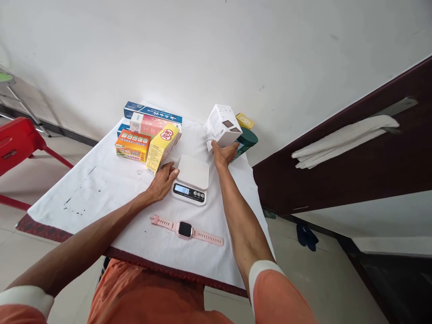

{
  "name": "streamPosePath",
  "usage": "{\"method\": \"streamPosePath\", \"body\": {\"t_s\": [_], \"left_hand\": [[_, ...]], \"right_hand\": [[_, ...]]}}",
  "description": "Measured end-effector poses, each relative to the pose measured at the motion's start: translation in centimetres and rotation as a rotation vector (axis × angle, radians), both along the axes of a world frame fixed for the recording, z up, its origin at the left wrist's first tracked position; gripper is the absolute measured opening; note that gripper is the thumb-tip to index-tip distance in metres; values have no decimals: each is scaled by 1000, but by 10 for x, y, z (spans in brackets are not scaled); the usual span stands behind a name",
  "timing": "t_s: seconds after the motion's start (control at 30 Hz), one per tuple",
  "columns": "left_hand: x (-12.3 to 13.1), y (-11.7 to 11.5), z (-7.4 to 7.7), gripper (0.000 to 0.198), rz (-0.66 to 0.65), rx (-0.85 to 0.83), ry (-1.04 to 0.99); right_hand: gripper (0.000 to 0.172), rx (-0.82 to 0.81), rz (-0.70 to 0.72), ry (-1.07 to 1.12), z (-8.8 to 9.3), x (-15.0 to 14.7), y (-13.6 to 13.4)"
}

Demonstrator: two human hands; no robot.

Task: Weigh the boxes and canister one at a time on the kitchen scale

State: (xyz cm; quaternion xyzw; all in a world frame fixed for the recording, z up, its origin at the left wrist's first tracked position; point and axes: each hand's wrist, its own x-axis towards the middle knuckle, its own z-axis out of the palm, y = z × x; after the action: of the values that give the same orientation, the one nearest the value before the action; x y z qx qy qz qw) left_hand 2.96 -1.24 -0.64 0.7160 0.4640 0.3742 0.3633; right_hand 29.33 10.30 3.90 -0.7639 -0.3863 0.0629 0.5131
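A white box (221,123) is tilted in the grip of my right hand (223,153), beyond the right side of the scale and in front of a dark green container (248,139). My left hand (164,182) rests on the cloth at the scale's left edge, fingers apart, near the foot of a yellow box (162,146). Between the hands lies the white digital scale (193,173) with a bare plate and a lit display. Closer to me, a pink watch (185,229) is stretched out flat.
Orange (132,146), pink (148,123) and blue (153,112) boxes stand together at the back left of the white-clothed table (111,202). Another yellow box (245,120) is at the back right. A red chair (20,144) stands left; a white towel (344,139) hangs right.
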Motion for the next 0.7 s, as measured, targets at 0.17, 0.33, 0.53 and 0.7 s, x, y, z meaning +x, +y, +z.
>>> {"method": "streamPosePath", "body": {"t_s": [0.17, 0.33, 0.53, 0.7], "left_hand": [[0, 0, -2, 70, -21, -8, -16], [1, 1, -4, 69, -22, -8, -28], [3, 1, -6, 64, -14, -3, -42], [6, 3, -13, 61, -11, 22, -34]], "right_hand": [[76, -84, -75, 72, -8, -13, 14], [79, -133, -80, 112, -13, -15, 23], [83, -126, 66, 76, 5, -12, 4], [92, 35, 346, -126, 35, -69, -44]]}}
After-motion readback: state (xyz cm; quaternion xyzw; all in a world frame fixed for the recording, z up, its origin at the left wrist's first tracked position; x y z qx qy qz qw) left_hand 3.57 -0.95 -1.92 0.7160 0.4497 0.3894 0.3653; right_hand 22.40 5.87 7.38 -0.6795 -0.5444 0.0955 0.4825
